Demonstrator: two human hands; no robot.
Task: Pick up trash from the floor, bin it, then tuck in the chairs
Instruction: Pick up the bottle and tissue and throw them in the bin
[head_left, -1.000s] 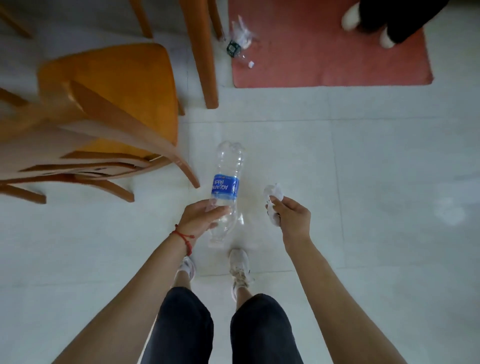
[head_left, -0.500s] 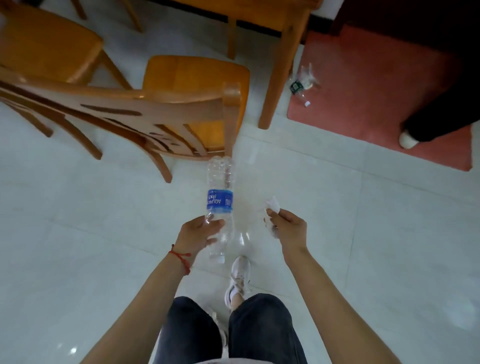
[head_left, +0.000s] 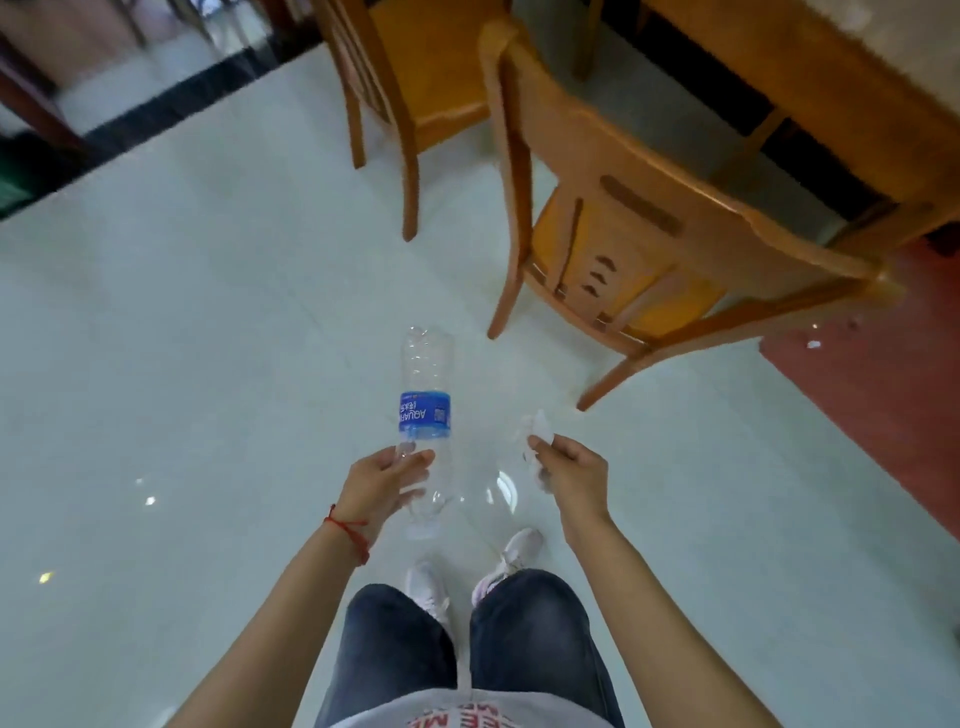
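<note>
- Plastic bottle (head_left: 423, 410): clear, empty, blue label; held off the floor (head_left: 182, 338), cap end toward the person, base pointing away toward the chairs.
- Left hand (head_left: 379, 486): fingers and thumb curled round the bottle's lower body near the neck, just below the label; red string on the wrist.
- Right hand (head_left: 569, 470): fingers curled, pinching a crumpled white scrap (head_left: 535, 434) that protrudes above the thumb.
- The two hands sit side by side, apart, above the person's shoes.
- Nearer chair (head_left: 649, 223): wooden, stands ahead to the right, back toward the camera, beside the tabletop (head_left: 831, 78).
- Second chair (head_left: 410, 78): farther off, ahead.
- Red mat (head_left: 883, 405): at right, small white bits lying on it.
</note>
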